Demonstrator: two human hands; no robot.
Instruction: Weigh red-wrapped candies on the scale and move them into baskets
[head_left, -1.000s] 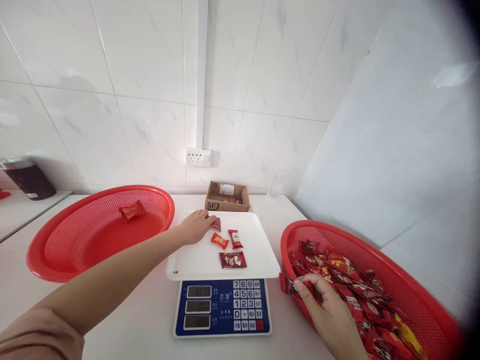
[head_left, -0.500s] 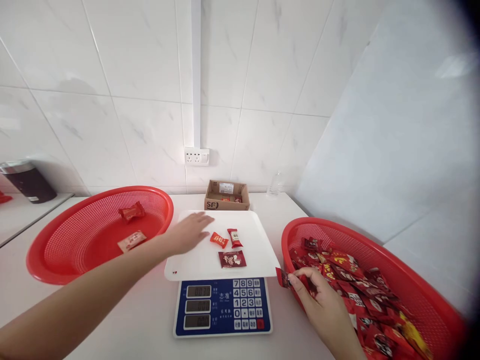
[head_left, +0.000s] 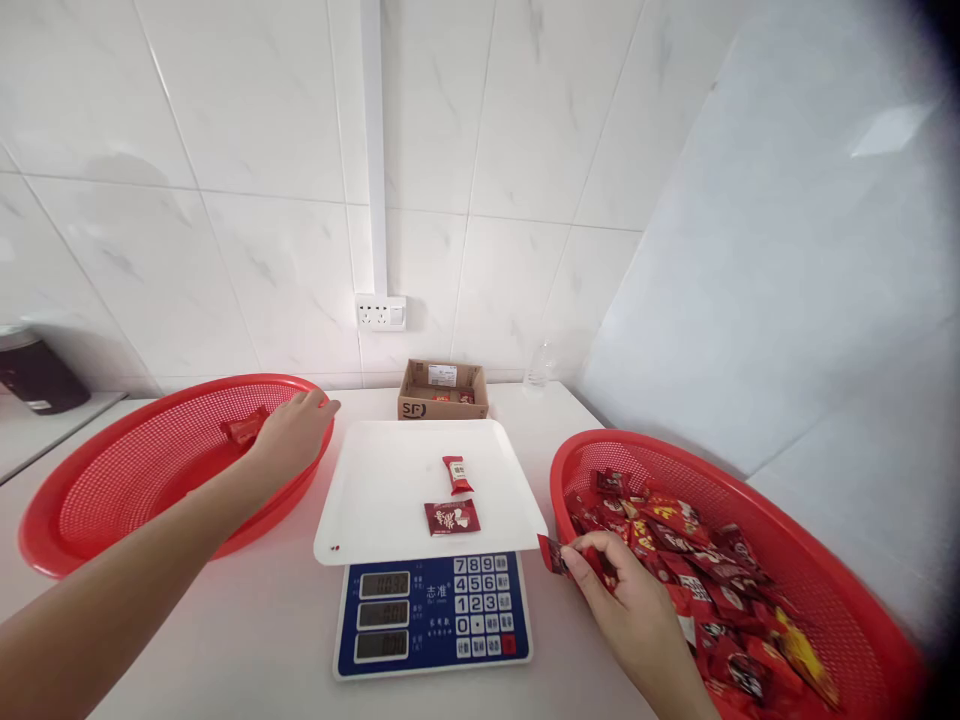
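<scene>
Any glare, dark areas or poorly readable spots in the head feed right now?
Head view: a pale glare patch on the smooth panel, upper right; black shading along the right edge; scale displays dim, digits faint; both packets on the white tray fairly clear.

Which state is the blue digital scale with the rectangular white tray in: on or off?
On: the scale shows dark digits on its grey displays.

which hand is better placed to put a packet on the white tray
Likely the right hand: it pinches a red packet beside the near right corner of the white tray. The left hand is at the left basket, its grip hidden.
</scene>
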